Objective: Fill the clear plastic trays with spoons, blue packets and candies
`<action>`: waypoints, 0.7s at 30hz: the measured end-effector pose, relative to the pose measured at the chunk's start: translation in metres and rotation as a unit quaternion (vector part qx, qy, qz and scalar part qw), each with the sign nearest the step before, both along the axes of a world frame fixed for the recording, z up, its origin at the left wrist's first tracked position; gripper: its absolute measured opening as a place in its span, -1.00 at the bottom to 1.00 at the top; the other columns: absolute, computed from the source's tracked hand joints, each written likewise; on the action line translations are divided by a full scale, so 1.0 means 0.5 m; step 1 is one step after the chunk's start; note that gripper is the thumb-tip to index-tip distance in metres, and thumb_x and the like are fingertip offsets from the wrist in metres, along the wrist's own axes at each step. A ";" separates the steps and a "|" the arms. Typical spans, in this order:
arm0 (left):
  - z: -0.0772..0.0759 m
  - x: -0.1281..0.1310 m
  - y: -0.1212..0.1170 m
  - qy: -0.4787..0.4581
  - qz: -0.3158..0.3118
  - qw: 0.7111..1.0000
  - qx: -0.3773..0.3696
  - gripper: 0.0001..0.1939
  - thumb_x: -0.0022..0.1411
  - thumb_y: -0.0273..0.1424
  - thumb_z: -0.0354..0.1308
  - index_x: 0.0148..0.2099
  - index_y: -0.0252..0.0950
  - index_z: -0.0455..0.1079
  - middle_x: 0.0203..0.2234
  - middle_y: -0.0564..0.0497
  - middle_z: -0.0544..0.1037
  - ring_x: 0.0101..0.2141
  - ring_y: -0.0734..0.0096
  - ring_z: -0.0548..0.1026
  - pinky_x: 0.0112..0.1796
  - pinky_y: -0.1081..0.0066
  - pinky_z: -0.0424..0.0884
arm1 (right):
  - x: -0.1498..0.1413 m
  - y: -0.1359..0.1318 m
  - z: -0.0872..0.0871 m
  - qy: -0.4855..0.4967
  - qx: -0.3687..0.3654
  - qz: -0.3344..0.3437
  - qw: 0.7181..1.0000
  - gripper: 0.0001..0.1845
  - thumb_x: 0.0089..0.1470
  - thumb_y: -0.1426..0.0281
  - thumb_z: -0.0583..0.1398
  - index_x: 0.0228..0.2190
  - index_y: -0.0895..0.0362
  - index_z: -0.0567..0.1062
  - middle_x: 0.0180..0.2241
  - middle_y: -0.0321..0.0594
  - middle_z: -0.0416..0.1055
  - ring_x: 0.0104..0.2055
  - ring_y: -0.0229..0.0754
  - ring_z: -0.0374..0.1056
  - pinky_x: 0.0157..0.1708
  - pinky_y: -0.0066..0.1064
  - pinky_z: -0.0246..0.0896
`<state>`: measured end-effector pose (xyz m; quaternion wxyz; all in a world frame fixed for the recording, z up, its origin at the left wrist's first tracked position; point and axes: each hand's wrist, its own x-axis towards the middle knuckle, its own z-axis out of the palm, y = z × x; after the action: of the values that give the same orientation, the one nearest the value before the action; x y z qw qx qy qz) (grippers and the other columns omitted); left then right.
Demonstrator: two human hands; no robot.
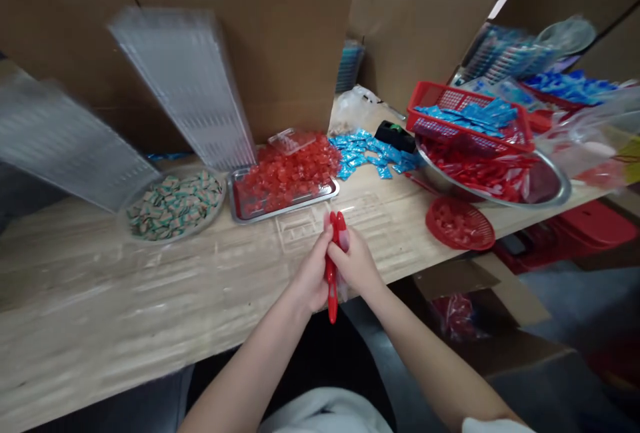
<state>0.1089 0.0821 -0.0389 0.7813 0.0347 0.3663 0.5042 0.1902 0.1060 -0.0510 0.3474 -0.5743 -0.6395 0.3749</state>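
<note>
- Both your left hand (311, 274) and your right hand (356, 265) are closed, gripping slim red pieces (333, 286) between them (their exact count is hard to tell).
- You hold these pieces upright in view, at the near edge of the counter (400, 240).
- Just beyond your hands, a metal tray (286, 209) bears heaped red bits (295, 166).
- To your left, a round dish (167, 239) holds small packets (173, 203).
- Far right, blue packets (355, 153) lie near a metal bowl (563, 190).
</note>
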 end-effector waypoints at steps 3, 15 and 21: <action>-0.001 -0.027 -0.023 0.019 0.005 1.000 -0.008 -0.70 0.13 -0.20 0.17 -0.16 -0.28 0.39 -0.45 0.05 0.53 -0.45 0.47 0.51 -0.47 0.55 0.41 | -0.003 -0.015 0.002 -0.166 0.097 0.005 0.981 -0.82 -0.08 0.29 0.12 -0.41 0.14 0.36 -0.32 -0.11 0.32 -0.19 0.01 0.20 -0.15 -0.10 0.12; 0.001 -0.058 -0.052 0.089 -0.125 0.982 0.106 -0.45 0.05 -0.40 0.28 0.10 -0.13 0.25 -0.35 0.05 0.50 -0.51 0.58 0.45 -0.44 0.55 0.35 | 0.021 -0.041 -0.017 0.217 -0.055 -0.047 0.974 -0.77 0.05 0.20 0.14 -0.29 0.07 0.33 -0.40 -0.33 0.29 -0.35 -0.26 0.24 -0.35 -0.41 0.19; 0.002 -0.056 -0.041 0.129 -0.191 0.970 0.084 -0.41 0.00 -0.41 0.31 0.09 -0.20 0.22 -0.42 0.07 0.46 -0.56 0.57 0.42 -0.53 0.55 0.31 | 0.154 0.004 0.024 0.251 -0.249 0.110 0.929 -0.65 -0.02 0.17 0.22 -0.23 0.09 0.37 -0.56 -0.41 0.26 -0.63 -0.40 0.10 -0.66 -0.53 -0.05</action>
<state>0.0808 0.0616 -0.0380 0.8036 0.2338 0.4071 0.3659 0.2670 0.1081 -0.0391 0.2989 -0.4556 -0.4768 0.6897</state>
